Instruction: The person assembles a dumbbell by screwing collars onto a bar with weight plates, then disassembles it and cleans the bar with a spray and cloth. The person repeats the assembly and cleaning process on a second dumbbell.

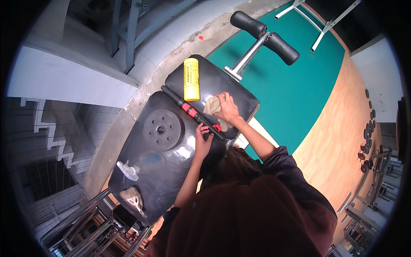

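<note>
A black bar with red bands (189,110) lies diagonally over the seam between two black bench pads. My left hand (203,140) has its fingers and thumb around the lower part of this bar. Bunched in my right hand (227,109) is a beige cloth (211,106), just right of the bar over the far pad. A small red piece (217,127) shows beside the bar's lower end, between my hands; its kind is unclear. Beyond the bar, a yellow cylindrical container (191,79) rests on the far pad. Left of my left hand lies a round black weight plate (162,129).
On the near pad (165,175) are a clear spray bottle (128,170) and a brush with a white handle (133,199). Black foam rollers on a metal post (252,50) stick out past the bench. Dumbbells (368,132) line the floor at far right.
</note>
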A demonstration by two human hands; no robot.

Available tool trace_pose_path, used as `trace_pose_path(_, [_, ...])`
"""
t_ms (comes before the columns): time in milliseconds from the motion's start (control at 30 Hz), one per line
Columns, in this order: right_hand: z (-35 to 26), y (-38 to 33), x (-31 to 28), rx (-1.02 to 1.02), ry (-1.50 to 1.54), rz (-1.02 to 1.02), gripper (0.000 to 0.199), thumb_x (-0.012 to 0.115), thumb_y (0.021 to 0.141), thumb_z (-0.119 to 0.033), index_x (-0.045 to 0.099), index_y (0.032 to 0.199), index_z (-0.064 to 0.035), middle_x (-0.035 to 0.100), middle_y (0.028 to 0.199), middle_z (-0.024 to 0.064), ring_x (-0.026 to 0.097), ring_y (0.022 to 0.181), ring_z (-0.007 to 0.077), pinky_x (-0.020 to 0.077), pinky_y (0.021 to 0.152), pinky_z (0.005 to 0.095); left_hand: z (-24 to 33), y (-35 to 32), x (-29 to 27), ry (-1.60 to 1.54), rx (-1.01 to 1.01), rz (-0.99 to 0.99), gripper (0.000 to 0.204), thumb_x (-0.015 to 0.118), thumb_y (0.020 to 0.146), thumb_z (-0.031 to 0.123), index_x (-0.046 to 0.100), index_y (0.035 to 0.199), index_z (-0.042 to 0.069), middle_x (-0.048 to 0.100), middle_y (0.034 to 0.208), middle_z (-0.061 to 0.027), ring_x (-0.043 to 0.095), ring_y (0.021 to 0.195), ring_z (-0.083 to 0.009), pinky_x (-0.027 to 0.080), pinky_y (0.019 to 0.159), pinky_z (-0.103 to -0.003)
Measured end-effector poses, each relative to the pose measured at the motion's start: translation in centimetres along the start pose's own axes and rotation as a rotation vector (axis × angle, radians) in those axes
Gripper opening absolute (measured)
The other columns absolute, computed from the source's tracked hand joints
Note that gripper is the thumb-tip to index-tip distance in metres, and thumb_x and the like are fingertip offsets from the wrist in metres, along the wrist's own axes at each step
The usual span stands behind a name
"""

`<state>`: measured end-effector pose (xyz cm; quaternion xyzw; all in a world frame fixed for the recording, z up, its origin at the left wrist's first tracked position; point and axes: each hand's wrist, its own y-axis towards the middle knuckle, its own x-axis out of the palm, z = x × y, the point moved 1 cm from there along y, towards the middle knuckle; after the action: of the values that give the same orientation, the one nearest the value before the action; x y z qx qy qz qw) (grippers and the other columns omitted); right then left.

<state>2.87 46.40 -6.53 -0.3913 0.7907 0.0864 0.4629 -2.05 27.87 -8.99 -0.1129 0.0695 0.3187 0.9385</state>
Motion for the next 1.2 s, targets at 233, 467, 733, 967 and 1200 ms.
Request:
trace_pose_path(233, [1.0, -1.5, -2.9, -0.044, -0.014, -0.105, 0.096, 0.074, 0.063, -0.037, 0.019, 0.139, -0.0192, 0.02, 0.136, 0.0205, 0.026, 0.125, 0.0393, 0.0301, 0.101, 0.0434, 2.3, -0.5, 0.6, -0.199, -0.014, -0.097, 0.046, 0.057, 0.079, -0.003, 0.038, 0.121, 0.0, 0.054, 0.102, -0.0089, 0.054, 0.085, -0.013, 0.043, 0.082, -0.026])
trace_pose_path(467, [18.2, -5.1, -6.2, 0.051, 0.414, -0.083, 0.072, 0.065, 0.078, -0.029, 0.025, 0.135, -0.0105, 0.042, 0.123, 0.021, 0.043, 0.115, 0.0307, 0.0368, 0.095, 0.0398, 7.7, 2.4, 9.6, -0.303, -0.052, -0.409, 0.038, 0.052, 0.082, -0.003, 0.043, 0.118, 0.004, 0.054, 0.095, -0.0024, 0.051, 0.08, -0.0064, 0.04, 0.072, -0.019])
trace_pose_path(733, [44.5, -8.4, -19.6, 0.609, 0.482, 0.013, 0.056, 0.061, 0.08, -0.024, 0.036, 0.126, -0.0052, 0.054, 0.111, 0.0179, 0.058, 0.094, 0.0265, 0.0457, 0.083, 0.0367, 8.9, 15.7, 32.3, 0.008, 0.005, -0.567, 0.031, 0.057, 0.083, 0.01, 0.047, 0.112, 0.006, 0.059, 0.088, -0.0026, 0.057, 0.073, -0.0117, 0.045, 0.069, -0.025])
trace_pose_path(967, [53.5, -2.0, -32.2, 0.468, 0.553, -0.12, 0.045, 0.055, 0.084, -0.022, 0.039, 0.124, -0.0069, 0.057, 0.107, 0.0127, 0.058, 0.092, 0.0219, 0.0455, 0.081, 0.0331, 9.2, 26.8, 45.6, 0.668, 0.055, -0.757, 0.046, 0.061, 0.077, 0.021, 0.045, 0.118, 0.008, 0.051, 0.115, -0.011, 0.049, 0.105, -0.0283, 0.04, 0.086, -0.045])
trace_pose_path(1200, [55.1, 12.3, -43.0, 0.195, 0.525, -0.382, 0.037, 0.051, 0.086, -0.017, 0.042, 0.121, -0.0076, 0.056, 0.106, 0.0085, 0.057, 0.095, 0.0187, 0.0448, 0.082, 0.0302, 15.5, 42.3, 49.4, 0.567, 0.106, 0.142, 0.052, 0.064, 0.072, 0.014, 0.042, 0.12, 0.009, 0.044, 0.116, -0.01, 0.041, 0.111, -0.0294, 0.034, 0.093, -0.041])
